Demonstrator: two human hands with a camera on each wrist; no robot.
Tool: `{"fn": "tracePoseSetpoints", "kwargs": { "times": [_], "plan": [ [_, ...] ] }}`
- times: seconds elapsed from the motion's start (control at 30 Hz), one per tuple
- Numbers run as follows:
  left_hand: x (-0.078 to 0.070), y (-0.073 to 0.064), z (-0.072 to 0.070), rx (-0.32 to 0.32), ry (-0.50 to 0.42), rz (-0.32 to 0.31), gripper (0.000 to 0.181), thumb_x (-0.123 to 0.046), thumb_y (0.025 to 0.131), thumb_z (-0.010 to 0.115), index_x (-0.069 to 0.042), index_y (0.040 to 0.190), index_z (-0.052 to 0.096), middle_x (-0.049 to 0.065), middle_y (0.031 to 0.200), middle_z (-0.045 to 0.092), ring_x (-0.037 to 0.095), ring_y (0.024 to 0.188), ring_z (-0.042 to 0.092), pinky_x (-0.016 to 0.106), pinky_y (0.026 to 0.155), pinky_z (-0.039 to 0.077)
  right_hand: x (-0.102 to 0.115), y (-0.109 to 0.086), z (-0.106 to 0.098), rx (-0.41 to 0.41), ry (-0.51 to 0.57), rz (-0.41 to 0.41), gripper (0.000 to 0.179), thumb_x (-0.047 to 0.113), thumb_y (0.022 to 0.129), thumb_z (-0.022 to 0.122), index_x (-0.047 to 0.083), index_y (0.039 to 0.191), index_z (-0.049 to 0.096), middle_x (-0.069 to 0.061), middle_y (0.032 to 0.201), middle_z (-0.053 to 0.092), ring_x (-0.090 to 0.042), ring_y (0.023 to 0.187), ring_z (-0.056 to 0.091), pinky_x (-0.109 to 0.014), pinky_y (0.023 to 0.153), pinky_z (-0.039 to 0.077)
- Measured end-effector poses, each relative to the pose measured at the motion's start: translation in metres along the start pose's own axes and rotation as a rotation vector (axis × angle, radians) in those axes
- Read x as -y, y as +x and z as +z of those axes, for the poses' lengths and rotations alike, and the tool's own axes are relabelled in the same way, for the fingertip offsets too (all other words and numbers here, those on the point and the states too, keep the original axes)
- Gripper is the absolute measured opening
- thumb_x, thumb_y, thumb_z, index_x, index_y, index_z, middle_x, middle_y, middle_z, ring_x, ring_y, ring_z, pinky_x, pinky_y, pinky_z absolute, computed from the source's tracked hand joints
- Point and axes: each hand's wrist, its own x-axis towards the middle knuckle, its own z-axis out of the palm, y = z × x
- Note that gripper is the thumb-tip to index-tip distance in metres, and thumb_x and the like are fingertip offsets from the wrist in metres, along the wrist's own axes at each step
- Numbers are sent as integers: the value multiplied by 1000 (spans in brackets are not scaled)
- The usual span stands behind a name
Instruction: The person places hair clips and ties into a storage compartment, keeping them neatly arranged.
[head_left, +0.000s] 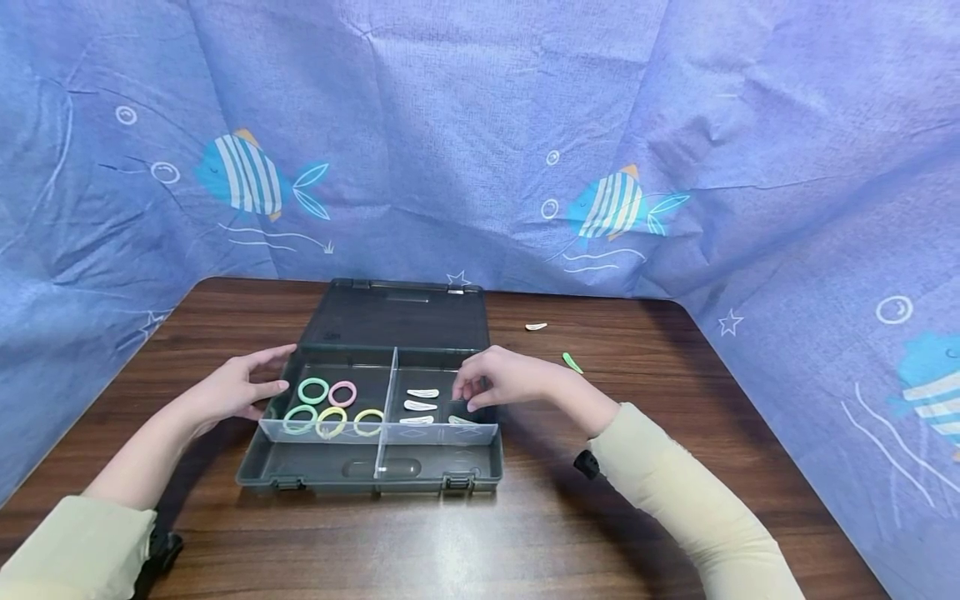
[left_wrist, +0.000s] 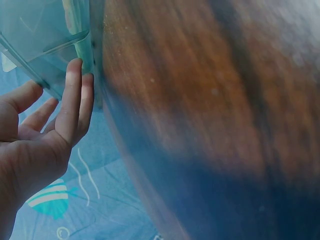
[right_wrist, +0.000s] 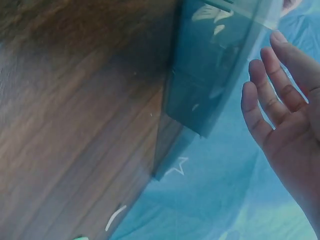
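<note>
A dark translucent plastic box [head_left: 315, 479] lies with its lid [head_left: 405, 317] folded back. Its left compartment holds several ring-shaped hair ties [head_left: 342, 394] in green, pink and yellow. Three white snap hair clips [head_left: 420, 406] lie in a column in the right compartment, and a pale green hair clip [head_left: 461, 420] lies near its front divider. Just above that clip is my right hand [head_left: 498, 379], fingers loosely bent, with nothing seen between them in the right wrist view. At the box's left wall rests my left hand [head_left: 243, 383], its fingers relaxed along the side.
On the wooden table [head_left: 600, 517], right of the box, lie a white hair clip [head_left: 536, 327] and a bright green one [head_left: 572, 362]. Clear dividers [head_left: 392, 383] split the box. A blue fish-print cloth [head_left: 465, 142] hangs behind the table.
</note>
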Motion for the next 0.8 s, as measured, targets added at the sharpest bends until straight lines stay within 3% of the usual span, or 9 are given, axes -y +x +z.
{"fn": "tracePoseSetpoints", "kwargs": {
  "times": [0.3, 0.57, 0.8],
  "plan": [
    [0, -1, 0, 0, 12, -1, 70, -17, 97, 54, -5, 152, 12, 35, 143, 20, 42, 112, 54, 43, 74, 57, 2, -20, -19, -68, -24, 37, 20, 11, 81, 73, 13, 100, 69, -1, 86, 67, -2, 77, 58, -20, 65, 51],
    [-2, -1, 1, -3, 23, -6, 69, -17, 97, 54, -5, 151, 13, 35, 143, 20, 43, 112, 53, 43, 74, 57, -4, -45, -34, -130, -34, 81, 21, 12, 81, 74, 10, 101, 69, -2, 86, 67, -8, 80, 60, -33, 69, 55],
    [-3, -2, 1, -4, 42, -3, 69, -19, 97, 54, -5, 151, 13, 36, 143, 21, 45, 114, 51, 42, 73, 57, -12, -63, -42, -189, -39, 151, 21, 10, 80, 74, 9, 101, 70, -5, 87, 67, -15, 80, 62, -32, 69, 55]
  ]
}}
